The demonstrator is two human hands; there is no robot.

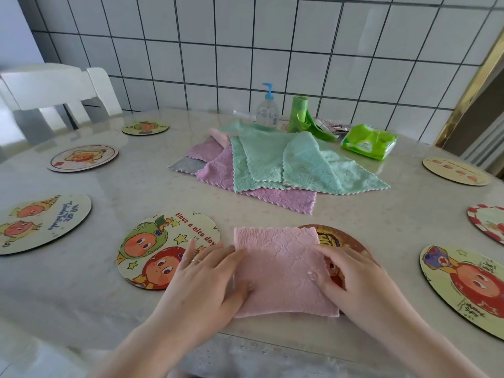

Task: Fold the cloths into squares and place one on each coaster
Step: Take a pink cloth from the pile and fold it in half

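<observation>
Both hands, left hand (206,279) and right hand (351,276), press flat, fingers relaxed, on the pink cloth (278,271), which seemingly overhangs the brown coaster (345,238) toward 9 o'clock.

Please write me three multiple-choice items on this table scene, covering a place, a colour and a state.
1. Where does the pink cloth lie?
A. partly on a coaster
B. on the chair
C. on the cloth pile

2. What colour is the bottle's pump?
A. red
B. blue
C. black

3. How are the hands on the pink cloth?
A. fists
B. lifted clear
C. on its side edges

Answers: 1 A, its right part covers the brown coaster; 2 B, the pump is blue; 3 C, left hand and right hand rest there.
</observation>
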